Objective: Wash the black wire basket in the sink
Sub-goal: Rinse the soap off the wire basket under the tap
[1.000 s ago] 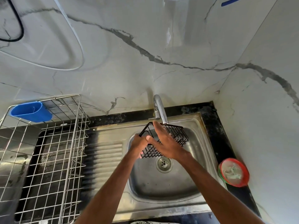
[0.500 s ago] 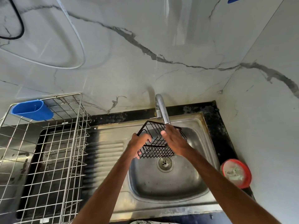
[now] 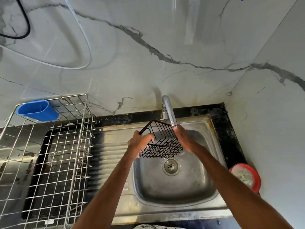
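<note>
Black wire basket (image 3: 162,142), thin coated rod, rectangular, with a fine grid floor and barred walls: held in the air over the bowl of the stainless steel sink (image 3: 206,187), tilted, its open top turned toward the wall. The far rim lies just under the spout of the curved chrome tap (image 3: 169,111); the grid floor hangs above the round perforated drain (image 3: 170,166), apart from it. Left hand (image 3: 140,142): fingers curled round the basket's left end, gripping the wire. Right hand (image 3: 183,139): fingers straight, laid along the basket's right wall, tips just beside the spout; thumb hidden. The bowl is smooth, dull and round-cornered, with free room below and to the right of the basket. Ribbed draining board to the left, then a tall silver wire dish rack (image 3: 54,154) with a blue plastic oval cup (image 3: 37,110) hooked on its far rim. The black speckled stone table (image 3: 229,129) frames the sink; near its right edge stands a red round dish (image 3: 245,176) with pale contents, close to the glossy grey-veined marble wall (image 3: 165,47).
</note>
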Available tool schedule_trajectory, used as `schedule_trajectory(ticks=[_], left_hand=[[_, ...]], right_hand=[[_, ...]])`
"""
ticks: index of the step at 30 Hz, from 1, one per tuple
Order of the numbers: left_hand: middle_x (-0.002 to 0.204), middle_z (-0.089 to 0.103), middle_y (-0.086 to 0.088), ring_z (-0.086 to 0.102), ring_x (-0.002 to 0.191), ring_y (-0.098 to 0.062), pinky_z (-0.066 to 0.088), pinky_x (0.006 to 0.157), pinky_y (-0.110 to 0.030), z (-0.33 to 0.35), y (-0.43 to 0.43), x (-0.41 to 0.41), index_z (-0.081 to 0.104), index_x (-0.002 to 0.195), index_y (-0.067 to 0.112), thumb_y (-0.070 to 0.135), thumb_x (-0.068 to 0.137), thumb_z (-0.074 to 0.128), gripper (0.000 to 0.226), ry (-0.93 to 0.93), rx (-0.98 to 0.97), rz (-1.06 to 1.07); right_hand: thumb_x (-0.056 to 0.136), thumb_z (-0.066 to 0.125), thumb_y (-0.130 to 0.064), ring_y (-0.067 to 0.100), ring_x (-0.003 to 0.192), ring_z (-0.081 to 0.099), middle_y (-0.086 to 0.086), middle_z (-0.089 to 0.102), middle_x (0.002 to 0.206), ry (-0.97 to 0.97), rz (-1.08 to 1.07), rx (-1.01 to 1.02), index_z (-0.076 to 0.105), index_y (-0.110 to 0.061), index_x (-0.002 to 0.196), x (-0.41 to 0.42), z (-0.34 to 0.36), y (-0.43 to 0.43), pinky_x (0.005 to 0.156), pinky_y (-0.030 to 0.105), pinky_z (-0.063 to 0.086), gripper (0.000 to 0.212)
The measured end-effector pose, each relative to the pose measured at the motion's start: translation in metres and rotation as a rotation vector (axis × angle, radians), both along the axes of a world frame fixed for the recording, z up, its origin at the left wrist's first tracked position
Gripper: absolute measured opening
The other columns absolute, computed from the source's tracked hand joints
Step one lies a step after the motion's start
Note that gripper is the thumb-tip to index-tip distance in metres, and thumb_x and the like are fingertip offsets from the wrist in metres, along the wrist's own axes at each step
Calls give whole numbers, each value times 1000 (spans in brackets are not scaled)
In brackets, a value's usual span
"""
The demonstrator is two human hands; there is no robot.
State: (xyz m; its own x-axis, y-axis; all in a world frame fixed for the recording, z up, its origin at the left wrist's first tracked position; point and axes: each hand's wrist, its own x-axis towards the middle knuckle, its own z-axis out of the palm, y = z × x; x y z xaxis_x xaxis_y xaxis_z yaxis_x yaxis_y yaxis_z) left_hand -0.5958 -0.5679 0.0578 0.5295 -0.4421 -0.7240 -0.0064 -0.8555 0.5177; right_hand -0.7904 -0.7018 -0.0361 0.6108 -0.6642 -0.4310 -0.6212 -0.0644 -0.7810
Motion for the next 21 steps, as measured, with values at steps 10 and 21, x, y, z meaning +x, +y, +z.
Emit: schedule_trajectory(ticks=[10, 21], left_hand=[[115, 62, -11, 69, 83, -32, 60, 53, -43, -13, -3, 7, 56, 123, 19, 56, 47, 73, 86, -12, 16, -27], [135, 48, -16, 66, 99, -41, 60, 81, -54, 16, -2, -3, 46, 136, 16, 41, 79, 72, 67, 192, 73, 107]], right_hand=[[102, 14, -65, 22, 155, 6, 2, 9, 168, -50, 132, -167, 7, -26, 161, 46, 78, 50, 123, 42, 10, 71], [105, 24, -57, 9, 149, 24, -1, 35, 159, -156, 19, -347, 28, -32, 157, -2, 34, 46, 123, 48, 24, 57]])
